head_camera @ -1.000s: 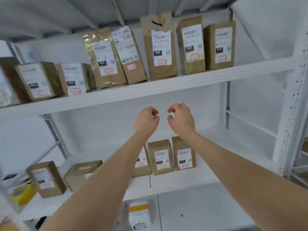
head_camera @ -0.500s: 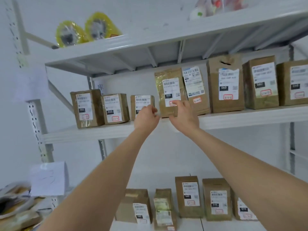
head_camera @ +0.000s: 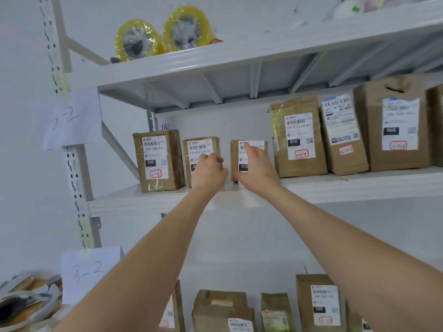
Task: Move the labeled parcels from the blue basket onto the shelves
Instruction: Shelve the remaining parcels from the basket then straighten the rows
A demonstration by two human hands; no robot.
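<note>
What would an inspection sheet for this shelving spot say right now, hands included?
Surface: white middle shelf, parcels standing in a row along it.
Job's things: 060 parcel at the left end; second parcel and third parcel beside it, a gap between them; taller parcels further right; blue basket not in view.
Clutter: two yellow tape rolls on the top shelf; a blurred bundle at lower left.
Hands: left hand curled in front of the second parcel, grip unclear; right hand with forefinger on the third parcel's label.
Cables: nothing seen.
Surroundings: paper signs reading 3-2 on the upright; more parcels lower down.
</note>
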